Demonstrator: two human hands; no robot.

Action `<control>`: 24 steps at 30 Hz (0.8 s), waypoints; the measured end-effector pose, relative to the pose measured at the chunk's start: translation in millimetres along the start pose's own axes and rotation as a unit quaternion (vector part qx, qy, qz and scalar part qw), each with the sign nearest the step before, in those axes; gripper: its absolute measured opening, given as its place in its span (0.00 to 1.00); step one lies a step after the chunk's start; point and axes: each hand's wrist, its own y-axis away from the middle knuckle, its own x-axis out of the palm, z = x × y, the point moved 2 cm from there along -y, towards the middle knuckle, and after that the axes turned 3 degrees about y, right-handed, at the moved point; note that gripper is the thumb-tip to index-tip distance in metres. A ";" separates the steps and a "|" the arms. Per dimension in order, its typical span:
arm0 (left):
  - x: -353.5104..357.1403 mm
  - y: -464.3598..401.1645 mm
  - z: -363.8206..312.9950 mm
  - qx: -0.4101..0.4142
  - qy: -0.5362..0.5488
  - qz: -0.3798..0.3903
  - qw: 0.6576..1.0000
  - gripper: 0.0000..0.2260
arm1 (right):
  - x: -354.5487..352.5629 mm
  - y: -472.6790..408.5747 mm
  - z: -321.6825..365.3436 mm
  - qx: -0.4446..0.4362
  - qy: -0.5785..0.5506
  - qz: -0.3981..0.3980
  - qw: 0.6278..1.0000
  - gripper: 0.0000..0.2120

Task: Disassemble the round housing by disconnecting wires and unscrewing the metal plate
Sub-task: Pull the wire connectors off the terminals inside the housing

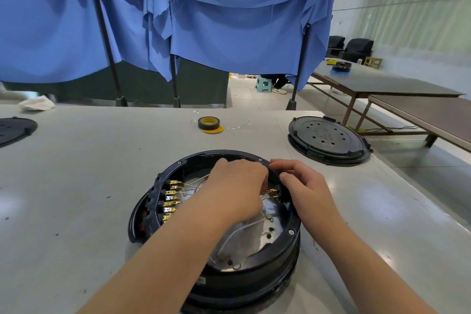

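A pale grey bench (pixel 76 173) fills the foreground, its surface glossy with soft reflections of overhead light. Behind it, blue cloth (pixel 229 20) hangs in loose folds over dark upright poles (pixel 107 41), with a dark green panel (pixel 198 84) below. The floor (pixel 249 94) beyond is light and shiny, and a small pale green stool (pixel 263 83) stands on it. To the right, two long brown tables (pixel 382 81) stand end to end beside a white wall (pixel 407 7). Two black armchairs (pixel 356 50) sit in the far corner.

Left hand (pixel 237 186) pinches wires (pixel 265 195) inside round housing (pixel 285 245); right hand (pixel 305 186) grips its rim.
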 end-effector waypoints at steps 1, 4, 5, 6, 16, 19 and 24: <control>0.3 0.4 -0.1 0.003 -0.005 -0.008 1.000 0.06 | 0.2 -0.3 -0.4 0.001 -0.002 0.001 1.000 0.13; 1.4 1.3 -1.2 0.010 -0.026 -0.034 0.999 0.06 | 0.0 -1.9 -1.7 0.006 -0.008 0.005 1.000 0.15; 1.5 1.3 -1.7 0.008 -0.031 -0.035 0.999 0.06 | -0.3 -2.3 -2.0 0.006 -0.007 0.005 1.000 0.16; 1.5 1.2 -2.1 0.004 -0.033 -0.032 0.999 0.06 | -0.7 -2.5 -2.3 0.004 -0.004 0.005 1.000 0.17; 1.0 3.2 -6.0 -0.023 -0.048 -0.015 0.998 0.08 | -3.1 -4.4 -3.4 0.003 0.019 0.009 1.000 0.19; -2.5 5.6 0.7 -0.037 -0.055 -0.007 0.998 0.09 | -3.8 -4.2 -3.6 0.004 0.021 0.009 1.000 0.19; -3.0 8.9 16.9 -0.064 0.038 -0.009 0.997 0.06 | -3.7 -3.8 -2.3 0.010 0.024 0.007 1.000 0.19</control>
